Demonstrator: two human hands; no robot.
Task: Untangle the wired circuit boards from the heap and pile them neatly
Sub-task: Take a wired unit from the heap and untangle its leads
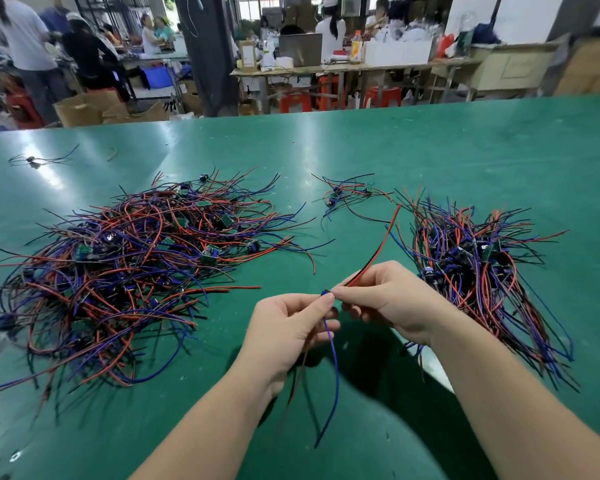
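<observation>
The wired board (325, 292) sits pinched between left grip (288, 327) and right grip (388, 299).

busy workshop behind a green desk (465, 140)
dark pillar (205, 53), wooden tables (361, 68), red stools (293, 102), cardboard boxes (84, 110), people (25, 39) working.

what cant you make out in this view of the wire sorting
Head view:
- Held board: nearly all covered by the fingertips of the left hand and right hand; only a blue bit shows.
- Left heap: boards buried under wires, count unclear.
- Right pile: near edge behind the right forearm.
- Small wired item, far left: too small.
</observation>
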